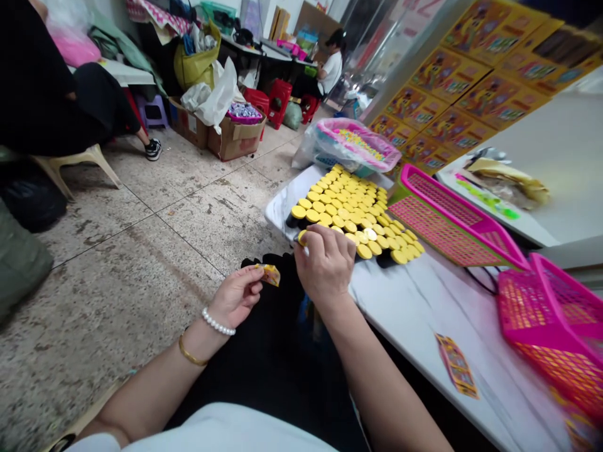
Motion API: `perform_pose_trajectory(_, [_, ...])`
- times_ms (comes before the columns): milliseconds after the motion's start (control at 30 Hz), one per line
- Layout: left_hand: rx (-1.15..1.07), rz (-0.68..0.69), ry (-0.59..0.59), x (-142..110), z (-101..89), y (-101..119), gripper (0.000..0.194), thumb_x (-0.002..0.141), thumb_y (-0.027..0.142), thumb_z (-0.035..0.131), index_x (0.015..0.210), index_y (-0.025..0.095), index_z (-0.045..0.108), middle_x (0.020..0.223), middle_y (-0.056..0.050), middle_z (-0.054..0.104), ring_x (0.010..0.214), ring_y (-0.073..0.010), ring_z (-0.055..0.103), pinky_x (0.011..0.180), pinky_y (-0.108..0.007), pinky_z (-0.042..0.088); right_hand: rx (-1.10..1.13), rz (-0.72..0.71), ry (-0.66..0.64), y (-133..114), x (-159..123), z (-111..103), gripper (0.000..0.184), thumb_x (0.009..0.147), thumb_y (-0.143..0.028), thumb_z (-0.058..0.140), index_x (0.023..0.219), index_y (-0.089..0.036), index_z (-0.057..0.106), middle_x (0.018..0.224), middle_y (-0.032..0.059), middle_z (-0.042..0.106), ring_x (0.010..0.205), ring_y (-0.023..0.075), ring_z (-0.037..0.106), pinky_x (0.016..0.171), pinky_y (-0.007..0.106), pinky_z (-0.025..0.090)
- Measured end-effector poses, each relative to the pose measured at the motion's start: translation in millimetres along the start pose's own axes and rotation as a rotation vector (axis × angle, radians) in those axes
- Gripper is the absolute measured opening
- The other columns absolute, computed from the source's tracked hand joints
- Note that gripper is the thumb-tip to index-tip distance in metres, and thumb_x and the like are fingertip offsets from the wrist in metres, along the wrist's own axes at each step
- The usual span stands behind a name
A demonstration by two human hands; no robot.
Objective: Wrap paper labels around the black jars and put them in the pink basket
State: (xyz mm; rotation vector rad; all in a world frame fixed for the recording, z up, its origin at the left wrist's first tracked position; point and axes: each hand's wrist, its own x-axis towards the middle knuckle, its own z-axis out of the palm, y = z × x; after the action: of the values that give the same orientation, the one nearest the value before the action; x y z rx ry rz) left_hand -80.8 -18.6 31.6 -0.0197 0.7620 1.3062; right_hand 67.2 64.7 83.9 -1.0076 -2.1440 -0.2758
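Observation:
My left hand (pixel 238 294) is over my lap, thumb and fingers pinched on a small yellow printed packet (pixel 270 275) with a coloured picture. By the table's near left corner, my right hand (pixel 327 260) is closed round a yellow-capped container (pixel 302 237); most of it is hidden behind the fingers. Just beyond that hand, many dark containers with round yellow caps (pixel 346 204) stand upright, packed close together on the white marble-patterned table (pixel 400 307).
On the table are a printed sheet (pixel 456 366), a pink-and-green basket (pixel 443 220) and a pink basket (pixel 532 314) of orange packets. Behind the caps sits a plastic-lined basket (pixel 330 138) of small coloured pieces. Printed boxes (pixel 452 75) are stacked at right. A person (pixel 332 66) sits far back.

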Motion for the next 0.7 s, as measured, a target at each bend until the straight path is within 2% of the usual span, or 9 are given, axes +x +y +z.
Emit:
perform_pose_trajectory(67, [-0.045,-0.033,-0.012,2.4,-1.6,1.3,0.012,0.071,0.006,0.074,0.074,0.01,0.063,0.071,-0.002,0.066,0.043,0.0003,0.041,0.032,-0.008,0.021,0.176,0.052,0.011,-6.2,-6.3,-7.9,0.012,0.09,-0.024,0.064,0.101,-0.024,0.063,0.104,0.0094,0.069,0.097,0.0245,0.064,0.09,0.043,0.05])
perform_pose_trajectory(167, [-0.066,-0.073,-0.039,4.6,-3.7,-0.5,0.01,0.074,0.007,0.073,0.076,0.01,0.063,0.07,-0.002,0.064,0.042,0.0005,0.041,0.031,-0.008,0.021,0.528,0.284,-0.012,-17.3,-19.8,-20.1,0.032,0.085,-0.028,0.071,0.115,-0.023,0.063,0.113,0.0105,0.064,0.098,0.0226,0.064,0.083,0.039,0.056])
perform_pose_trajectory(267, [-0.066,-0.092,-0.066,5.5,-5.2,-3.7,0.011,0.074,0.009,0.074,0.078,0.01,0.064,0.069,0.0,0.061,0.041,0.0005,0.04,0.031,-0.008,0.02,0.859,0.521,-0.152,-24.0,-35.2,-26.3,0.029,0.081,-0.031,0.075,0.108,-0.022,0.068,0.121,0.0106,0.063,0.107,0.0234,0.065,0.088,0.038,0.058])
perform_pose_trajectory(367, [-0.059,-0.1,-0.08,4.9,-5.2,-5.8,0.012,0.075,0.009,0.074,0.078,0.011,0.063,0.067,0.001,0.06,0.041,0.0006,0.039,0.031,-0.008,0.02,1.023,0.68,-0.282,-24.5,-46.0,-26.3,0.029,0.08,-0.035,0.077,0.104,-0.021,0.068,0.111,0.0086,0.071,0.102,0.0227,0.07,0.09,0.039,0.059])
perform_pose_trajectory(433, [-0.064,-0.11,-0.089,4.0,-4.1,-6.7,0.013,0.075,0.01,0.074,0.077,0.011,0.061,0.067,0.001,0.06,0.04,0.0008,0.037,0.031,-0.008,0.02,1.032,0.746,-0.276,-23.7,-49.5,-25.2,0.03,0.079,-0.036,0.078,0.102,-0.021,0.067,0.105,0.008,0.075,0.096,0.0218,0.072,0.089,0.039,0.06])
perform_pose_trajectory(533, [-0.087,-0.123,-0.099,2.8,-1.9,-8.2,0.014,0.075,0.01,0.074,0.077,0.011,0.06,0.069,0.001,0.06,0.039,0.0011,0.035,0.031,-0.009,0.02,0.952,0.759,-0.212,-25.0,-51.9,-24.6,0.029,0.08,-0.038,0.076,0.099,-0.021,0.063,0.103,0.0089,0.076,0.092,0.0215,0.074,0.088,0.039,0.061])
perform_pose_trajectory(600, [-0.096,-0.127,-0.097,2.7,-1.3,-9.6,0.012,0.076,0.01,0.073,0.077,0.011,0.061,0.069,0.001,0.061,0.039,0.0011,0.034,0.031,-0.009,0.019,0.854,0.718,-0.201,-27.8,-53.7,-25.4,0.028,0.082,-0.037,0.075,0.1,-0.021,0.061,0.104,0.0091,0.076,0.092,0.0216,0.074,0.087,0.039,0.061])
perform_pose_trajectory(700, [-0.081,-0.116,-0.1,3.9,-2.2,-11.8,0.012,0.076,0.011,0.073,0.076,0.011,0.061,0.068,0.001,0.061,0.039,0.0014,0.032,0.031,-0.009,0.018,0.673,0.572,-0.215,-32.5,-58.1,-27.5,0.026,0.083,-0.032,0.073,0.103,-0.023,0.059,0.106,0.0076,0.075,0.091,0.0206,0.075,0.084,0.036,0.062])
